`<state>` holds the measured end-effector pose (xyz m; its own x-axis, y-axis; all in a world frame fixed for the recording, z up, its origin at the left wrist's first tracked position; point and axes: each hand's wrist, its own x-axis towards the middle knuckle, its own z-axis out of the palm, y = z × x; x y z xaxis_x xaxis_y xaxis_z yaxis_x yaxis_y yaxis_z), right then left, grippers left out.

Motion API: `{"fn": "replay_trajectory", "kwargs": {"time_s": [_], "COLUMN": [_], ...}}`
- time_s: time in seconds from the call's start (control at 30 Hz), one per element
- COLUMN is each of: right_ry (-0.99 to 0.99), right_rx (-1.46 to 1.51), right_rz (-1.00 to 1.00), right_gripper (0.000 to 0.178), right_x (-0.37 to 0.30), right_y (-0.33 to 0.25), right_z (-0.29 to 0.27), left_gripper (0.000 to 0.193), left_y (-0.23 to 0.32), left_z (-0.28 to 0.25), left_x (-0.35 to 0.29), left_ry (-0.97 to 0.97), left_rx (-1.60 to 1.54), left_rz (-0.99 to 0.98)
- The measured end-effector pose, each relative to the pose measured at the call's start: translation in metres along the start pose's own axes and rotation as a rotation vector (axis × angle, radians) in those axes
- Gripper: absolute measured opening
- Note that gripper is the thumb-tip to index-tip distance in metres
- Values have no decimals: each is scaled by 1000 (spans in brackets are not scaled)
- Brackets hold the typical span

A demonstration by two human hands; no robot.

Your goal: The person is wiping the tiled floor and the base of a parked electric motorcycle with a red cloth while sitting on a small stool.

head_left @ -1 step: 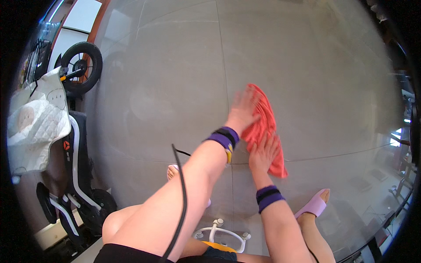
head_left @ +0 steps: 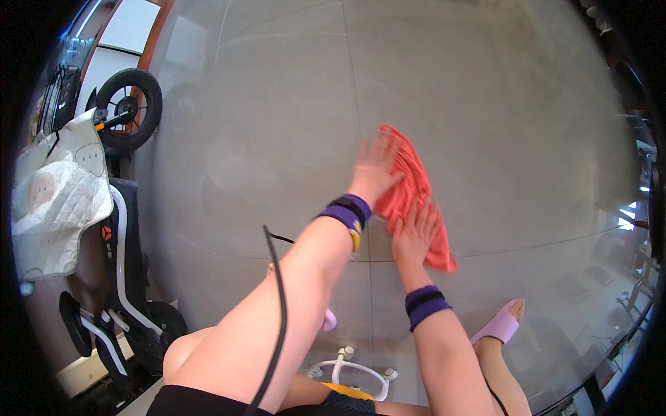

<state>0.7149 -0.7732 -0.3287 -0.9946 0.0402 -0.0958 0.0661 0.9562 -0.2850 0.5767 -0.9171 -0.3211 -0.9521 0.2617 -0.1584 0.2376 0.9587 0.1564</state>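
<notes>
A coral-red cloth lies bunched lengthwise on the grey tiled floor, slanting from far left to near right. My left hand rests along its far left edge, fingers outstretched and slightly blurred. Flat on the cloth's nearer part is my right hand, with its fingers spread. Neither hand is wrapped round the cloth. Both wrists carry purple bands with black straps, and a black cable runs over my left forearm.
On the left stands a child's balance bike with a black wheel and a white quilted cloth draped over it. A white wheeled stool base is between my feet. My foot wears a lilac slipper at right.
Both hands and the red cloth have shifted slightly away from me and to the left. The hands keep their spread pose.
</notes>
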Motion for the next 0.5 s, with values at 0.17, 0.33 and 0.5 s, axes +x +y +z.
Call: {"fn": "replay_trajectory", "kwargs": {"time_s": [0.17, 0.33, 0.5], "right_ry": [-1, -213, -261], "right_rx": [47, 189, 132], "right_rz": [-179, -413, -496], "right_gripper": [66, 62, 62], "right_x": [36, -57, -142], "right_y": [-77, -102, -97], "right_z": [17, 41, 34], "left_gripper": [91, 99, 106], "left_y": [-121, -164, -171], "left_z": [-3, -4, -3], "left_x": [-51, -156, -210], "left_ry": [16, -77, -286], "left_rx": [110, 64, 78], "left_rz": [-204, 83, 255]}}
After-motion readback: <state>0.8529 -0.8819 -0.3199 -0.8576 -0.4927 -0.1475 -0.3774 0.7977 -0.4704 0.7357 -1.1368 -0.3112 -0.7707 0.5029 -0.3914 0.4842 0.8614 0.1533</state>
